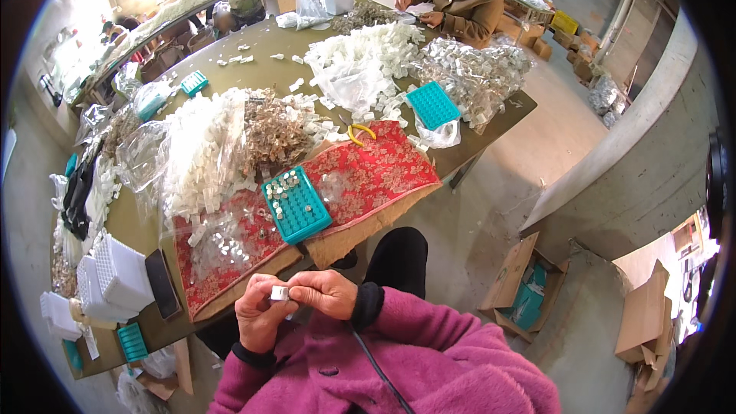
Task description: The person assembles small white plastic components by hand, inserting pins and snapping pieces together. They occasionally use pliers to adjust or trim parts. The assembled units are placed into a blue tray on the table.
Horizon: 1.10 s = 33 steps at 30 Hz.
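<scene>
My left hand [259, 313] and my right hand [325, 294] meet just off the near edge of the table, in front of my body. Between their fingertips is a small white block-shaped piece [279, 292]; its exact kind is too small to make out. Both hands have their fingers closed around it. Beyond them lies a teal tray with rows of holes [297, 215], with several small round whitish parts in its far left holes. It rests on a red patterned cloth [376, 161]. Yellow-handled pliers [360, 133] lie at the cloth's far edge.
Heaps of small white plastic pieces [199, 146] and brownish pieces [276, 130] cover the table [230, 65]. A second teal tray [433, 104] sits farther right. White racks [123, 268] stand at left. Across the table a person [468, 0] works. Cardboard boxes [510, 284] stand on the floor at right.
</scene>
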### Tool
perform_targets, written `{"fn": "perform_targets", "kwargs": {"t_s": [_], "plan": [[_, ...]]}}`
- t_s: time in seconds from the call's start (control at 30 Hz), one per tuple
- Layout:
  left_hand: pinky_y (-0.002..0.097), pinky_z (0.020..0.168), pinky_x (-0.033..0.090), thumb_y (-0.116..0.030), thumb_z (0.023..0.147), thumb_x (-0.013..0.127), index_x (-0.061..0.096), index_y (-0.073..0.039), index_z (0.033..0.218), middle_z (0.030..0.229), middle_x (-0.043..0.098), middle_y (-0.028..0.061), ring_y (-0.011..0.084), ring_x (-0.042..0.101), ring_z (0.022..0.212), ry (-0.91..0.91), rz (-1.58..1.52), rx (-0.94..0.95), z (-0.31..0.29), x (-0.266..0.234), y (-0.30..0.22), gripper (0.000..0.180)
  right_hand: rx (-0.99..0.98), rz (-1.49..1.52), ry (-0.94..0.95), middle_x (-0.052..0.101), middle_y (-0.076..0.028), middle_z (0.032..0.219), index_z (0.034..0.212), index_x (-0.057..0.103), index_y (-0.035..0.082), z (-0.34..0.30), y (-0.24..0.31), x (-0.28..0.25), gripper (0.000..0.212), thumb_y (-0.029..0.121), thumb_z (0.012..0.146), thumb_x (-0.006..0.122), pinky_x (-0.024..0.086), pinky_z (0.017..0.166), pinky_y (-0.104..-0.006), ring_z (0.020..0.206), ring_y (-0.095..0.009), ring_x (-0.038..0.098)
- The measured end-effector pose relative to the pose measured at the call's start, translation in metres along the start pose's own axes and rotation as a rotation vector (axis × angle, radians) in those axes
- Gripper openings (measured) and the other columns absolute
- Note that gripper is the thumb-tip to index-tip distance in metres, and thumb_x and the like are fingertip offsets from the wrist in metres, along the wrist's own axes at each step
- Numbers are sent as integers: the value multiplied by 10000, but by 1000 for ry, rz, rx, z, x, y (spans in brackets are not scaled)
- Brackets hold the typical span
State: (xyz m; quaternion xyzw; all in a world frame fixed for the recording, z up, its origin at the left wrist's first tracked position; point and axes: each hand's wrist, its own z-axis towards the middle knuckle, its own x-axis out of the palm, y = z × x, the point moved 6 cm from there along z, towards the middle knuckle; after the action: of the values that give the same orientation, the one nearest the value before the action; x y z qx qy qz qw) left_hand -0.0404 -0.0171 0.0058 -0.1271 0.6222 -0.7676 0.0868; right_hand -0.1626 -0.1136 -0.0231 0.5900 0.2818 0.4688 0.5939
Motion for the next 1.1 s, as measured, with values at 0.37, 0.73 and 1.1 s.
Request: {"fn": "perform_targets", "kwargs": {"t_s": [0.37, 0.73, 1.1], "plan": [[268, 698, 569, 162, 867, 670, 727, 13, 1236, 1143, 750, 129, 130, 675, 774, -120, -362, -181, -2, -2, 12, 402, 196, 134, -11, 726, 13, 936, 1129, 742, 28, -4, -3, 5, 286, 277, 1091, 604, 493, 674, -229, 743, -55, 591], [305, 779, 604, 26, 871, 807, 733, 6, 1165, 1044, 752, 104, 173, 727, 888, 5, -37, 67, 13, 6, -9, 304, 383, 228, 47, 677, 4, 868, 1030, 724, 17, -6, 6, -18, 294, 292, 1077, 634, 533, 679, -242, 694, -64, 608], [301, 749, 609, -38, 777, 883, 779, -14, 1053, 1021, 763, 125, 201, 754, 879, 25, 550, 263, 12, -5, -19, 296, 403, 119, 109, 663, -4, 803, 1048, 679, 16, -5, -2, -24, 240, 244, 1090, 616, 541, 680, -257, 718, -90, 643]]}}
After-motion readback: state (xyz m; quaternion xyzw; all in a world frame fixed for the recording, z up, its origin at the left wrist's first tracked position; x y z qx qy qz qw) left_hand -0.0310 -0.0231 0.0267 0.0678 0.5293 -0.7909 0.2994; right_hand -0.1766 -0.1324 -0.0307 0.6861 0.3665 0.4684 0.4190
